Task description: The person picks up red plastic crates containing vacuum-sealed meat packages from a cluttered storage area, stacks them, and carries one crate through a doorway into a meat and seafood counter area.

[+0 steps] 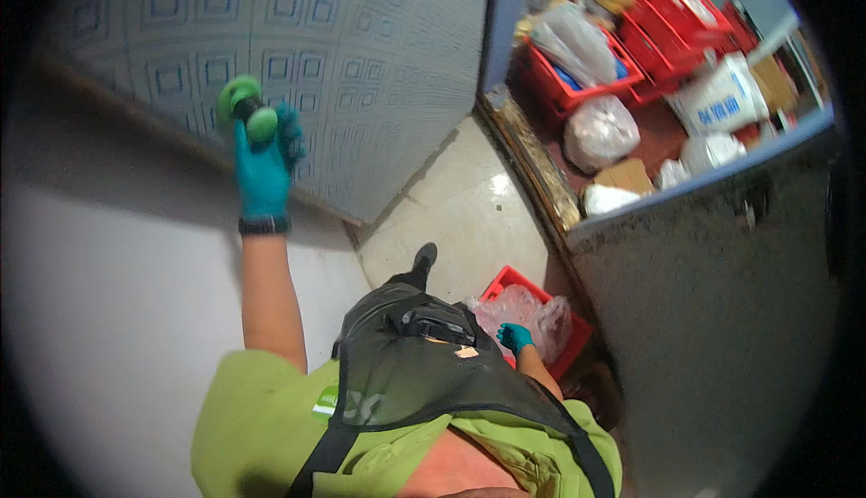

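My left hand, in a teal glove, is raised to a green and black door knob. Thumb and fingers close around the knob's rounded end. The knob stands out from a door covered in a pale pattern of blue squares. Lower down, my right hand, also gloved in teal, hangs beside my dark apron with its fingers loosely apart and nothing visible in them. Behind it in the picture is a red crate holding clear plastic bags. Whether the hand touches the bags cannot be made out.
A blue-framed doorway with a worn sill opens at the right. Beyond it are stacked red crates, filled plastic bags and a white sack. A dark wall rises at right; pale tiled floor lies ahead.
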`<state>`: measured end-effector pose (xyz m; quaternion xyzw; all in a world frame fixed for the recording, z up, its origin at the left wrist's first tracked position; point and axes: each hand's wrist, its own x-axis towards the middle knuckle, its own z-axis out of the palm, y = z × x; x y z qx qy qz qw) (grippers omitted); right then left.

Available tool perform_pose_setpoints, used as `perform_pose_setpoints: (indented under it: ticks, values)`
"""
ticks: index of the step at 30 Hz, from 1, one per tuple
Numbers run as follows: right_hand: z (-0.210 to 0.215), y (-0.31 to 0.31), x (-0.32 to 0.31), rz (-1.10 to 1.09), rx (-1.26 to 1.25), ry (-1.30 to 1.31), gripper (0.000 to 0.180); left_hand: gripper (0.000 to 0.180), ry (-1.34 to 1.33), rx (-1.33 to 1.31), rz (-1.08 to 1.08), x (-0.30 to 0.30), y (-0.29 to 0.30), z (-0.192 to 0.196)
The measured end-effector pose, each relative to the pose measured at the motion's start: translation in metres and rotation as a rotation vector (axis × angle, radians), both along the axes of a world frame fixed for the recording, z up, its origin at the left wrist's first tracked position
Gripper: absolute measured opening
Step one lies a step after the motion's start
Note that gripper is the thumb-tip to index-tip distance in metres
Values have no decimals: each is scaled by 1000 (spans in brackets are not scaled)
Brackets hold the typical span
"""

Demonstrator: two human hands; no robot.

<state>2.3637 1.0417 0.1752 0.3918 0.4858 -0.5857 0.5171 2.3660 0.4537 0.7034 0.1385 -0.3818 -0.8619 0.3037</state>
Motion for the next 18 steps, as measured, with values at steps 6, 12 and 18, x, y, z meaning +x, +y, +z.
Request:
perform_pose_setpoints:
  ticks: [6, 12, 18]
  values:
    - [-27, 13, 65, -144, -8, -9, 12, 40, -896, -659, -1045, 68, 162, -122]
    - [8, 28, 44, -227, 80, 349, 14, 26, -1122, -970, -1112, 76, 157, -262]
    - [7, 4, 102, -442, 105, 313, 13, 23, -831, -1060, -1017, -5, 108, -283]
